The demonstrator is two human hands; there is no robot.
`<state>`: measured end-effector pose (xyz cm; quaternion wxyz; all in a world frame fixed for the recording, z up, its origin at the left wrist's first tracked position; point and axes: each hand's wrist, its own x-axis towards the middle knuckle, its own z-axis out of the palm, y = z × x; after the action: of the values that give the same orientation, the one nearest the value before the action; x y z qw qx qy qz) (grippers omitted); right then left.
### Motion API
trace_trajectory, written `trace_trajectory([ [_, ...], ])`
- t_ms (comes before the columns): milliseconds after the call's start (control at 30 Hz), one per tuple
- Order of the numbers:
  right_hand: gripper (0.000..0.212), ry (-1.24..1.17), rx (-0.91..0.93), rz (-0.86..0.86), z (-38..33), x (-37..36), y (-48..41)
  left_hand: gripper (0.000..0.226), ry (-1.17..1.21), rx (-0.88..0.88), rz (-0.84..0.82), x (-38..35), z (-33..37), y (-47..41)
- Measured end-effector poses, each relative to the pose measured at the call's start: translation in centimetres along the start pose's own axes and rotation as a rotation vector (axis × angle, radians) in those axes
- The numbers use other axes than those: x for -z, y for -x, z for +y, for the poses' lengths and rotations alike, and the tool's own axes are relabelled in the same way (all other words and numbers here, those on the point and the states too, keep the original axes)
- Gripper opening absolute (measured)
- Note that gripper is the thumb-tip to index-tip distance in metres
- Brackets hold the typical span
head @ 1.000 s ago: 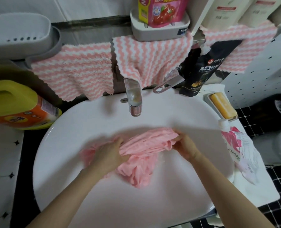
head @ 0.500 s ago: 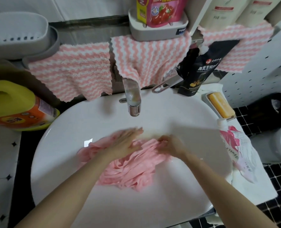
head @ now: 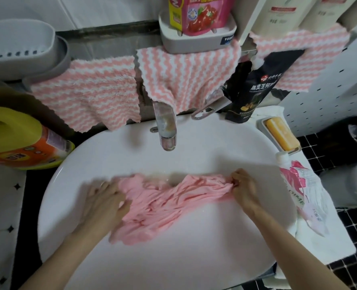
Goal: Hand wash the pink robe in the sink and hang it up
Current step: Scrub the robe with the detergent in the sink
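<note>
The pink robe [head: 169, 206] lies in the white sink [head: 194, 264], pulled out in a creased band across the basin below the faucet [head: 166, 126], with a bunched fold sagging toward the near side. The left hand [head: 104, 203] lies palm down on the robe's left end, fingers fairly straight and spread, thumb pressing the cloth; motion blur hides any finer grip. The right hand [head: 244, 190] has its fingers curled and pinches the robe's right end. Behind the sink hang 3 pink-and-white striped cloths [head: 186, 78]. A yellow detergent bottle [head: 16, 141] lies to the left. On the right, a bar of soap [head: 282, 133] sits in its dish, a black pouch [head: 254, 88] stands behind it, and a pink-and-white pouch [head: 298, 193] lies at the sink's edge.
</note>
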<state>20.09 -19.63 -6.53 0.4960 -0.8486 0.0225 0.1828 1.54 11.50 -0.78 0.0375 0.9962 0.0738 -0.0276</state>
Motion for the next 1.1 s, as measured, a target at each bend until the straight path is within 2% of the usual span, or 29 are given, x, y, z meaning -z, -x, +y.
trace_trajectory([
  [33, 0.012, 0.1, 0.035, -0.015, -0.6, -0.2, 0.2, 0.028, -0.073, -0.003, 0.002, -0.2, -0.1, 1.4],
  [67, 0.018, 0.17, 0.052, -0.029, -0.7, -0.4, 0.1, 0.038, -0.082, 0.009, -0.028, -0.2, 0.1, 2.0],
  [100, 0.026, 0.19, 0.058, -0.017, -0.9, -0.7, 0.0, 0.06, -0.058, 0.007, -0.03, -0.7, 0.1, 2.0],
  [133, 0.03, 0.154, 0.018, 0.013, -1.5, -1.1, 0.3, 0.075, 0.003, -0.003, -0.046, -0.8, 0.4, 1.3],
  [167, 0.036, 0.152, -0.042, 0.067, -1.8, -1.7, 0.4, 0.078, 0.092, -0.036, 0.009, -1.2, 0.7, 0.4],
  [233, 0.058, 0.274, -0.202, 0.172, -2.6, -3.8, 1.5, 0.08, 0.196, -0.059, -0.029, -2.0, 2.3, -1.2],
  [300, 0.076, 0.408, -0.283, 0.228, -3.3, -6.7, 3.0, 0.106, 0.083, -0.122, -0.219, -4.4, 4.0, -1.2],
  [333, 0.079, 0.461, -0.269, 0.257, -3.1, -8.2, 3.5, 0.114, 0.035, -0.131, -0.32, -5.3, 4.6, -0.7],
  [400, 0.068, 0.549, -0.188, 0.244, -2.7, -10.1, 3.3, 0.11, 0.027, -0.113, -0.376, -6.6, 5.4, 0.4],
  [433, 0.057, 0.545, -0.141, 0.208, -2.6, -10.5, 2.9, 0.103, 0.042, -0.102, -0.345, -6.9, 5.6, 0.9],
  [500, 0.037, 0.393, -0.093, 0.148, -2.2, -10.5, 2.1, 0.089, 0.106, -0.05, -0.267, -6.6, 6.2, 1.4],
  [533, 0.04, 0.27, -0.039, 0.13, -2.3, -10.1, 2.3, 0.081, 0.135, -0.003, -0.223, -6.5, 6.5, 1.7],
  [600, 0.055, 0.172, 0.221, 0.091, -2.5, -9.2, 3.8, 0.064, 0.202, 0.119, -0.154, -6.6, 7.1, 2.1],
  [667, 0.049, 0.281, 0.538, -0.065, -2.6, -9.4, 6.3, 0.06, 0.225, 0.2, -0.134, -6.4, 7.5, 2.0],
  [733, 0.049, 0.392, 0.718, -0.203, -1.9, -11.2, 8.2, 0.057, 0.098, 0.194, -0.094, -6.4, 7.4, 2.1],
  [800, 0.046, 0.454, 0.747, -0.226, -1.0, -13.2, 9.0, 0.054, -0.021, 0.188, -0.06, -6.7, 6.7, 2.3],
  [900, 0.036, 0.539, 0.744, -0.167, -0.2, -15.5, 8.1, 0.055, 0.046, 0.292, -0.089, -7.5, 6.0, 2.2],
  [967, 0.029, 0.622, 0.731, -0.129, 0.0, -16.7, 6.5, 0.059, 0.054, 0.275, -0.115, -8.3, 6.1, 2.2],
  [1067, 0.032, 0.655, 0.622, -0.131, -1.8, -17.9, 3.4, 0.081, 0.069, 0.245, -0.126, -8.8, 6.5, 2.3],
  [1100, 0.032, 0.624, 0.521, -0.117, -2.9, -17.8, 2.5, 0.083, 0.068, 0.244, -0.118, -8.6, 6.6, 2.4],
])
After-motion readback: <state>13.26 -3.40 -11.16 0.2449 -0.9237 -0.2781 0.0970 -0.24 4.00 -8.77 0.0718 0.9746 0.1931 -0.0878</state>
